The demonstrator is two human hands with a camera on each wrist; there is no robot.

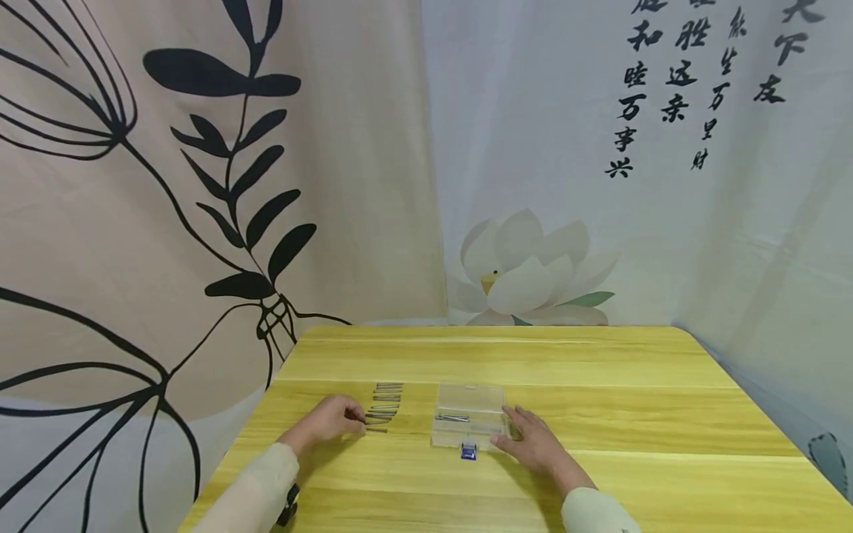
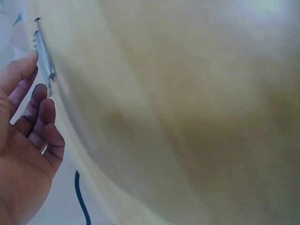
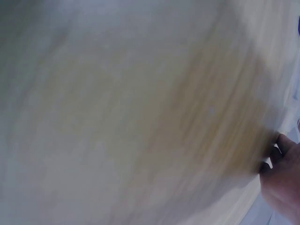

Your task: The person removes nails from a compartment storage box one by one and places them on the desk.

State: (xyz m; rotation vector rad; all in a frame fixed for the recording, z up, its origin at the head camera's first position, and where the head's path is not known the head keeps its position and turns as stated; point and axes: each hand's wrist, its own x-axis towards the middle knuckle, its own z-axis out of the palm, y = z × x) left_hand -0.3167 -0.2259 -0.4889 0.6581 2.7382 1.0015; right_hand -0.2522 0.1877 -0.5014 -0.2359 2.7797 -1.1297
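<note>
Head view, nails (image 1: 384,407): one loose column, each laid crosswise on the counter (image 1: 666,414), left of the box (image 1: 445,438); the nearest lies at the left fingertips.
Inner nails (image 1: 452,418): small bunch in the box, toward its left side.
Box: clear, on the counter between the hands; back panel looks like a lid (image 1: 469,397) laid open; blue latch (image 1: 469,451) at front.
Nail risk: close spacing; a finger brushing one could roll its neighbours askew. Thin shanks lying flat may slip a fingertip pinch.
Box risk: seems light; an uneven push from the right could slide it and scatter the inner nails.
Left hand (image 1: 336,417): reaching in from the left, fingers bent, tips at the column's near end.
Left grip: thumb and fingertips close about the nail ends; cannot tell whether one is clamped.
Right hand (image 1: 533,440): low at the box's right side, thumb at the front corner, fingers farther back.
Right grip: thumb and fingers apart, resting against the box.
Sleeves (image 1: 260,474): pale, angled inward.
Curtain (image 1: 373,185): printed, behind the counter.
</note>
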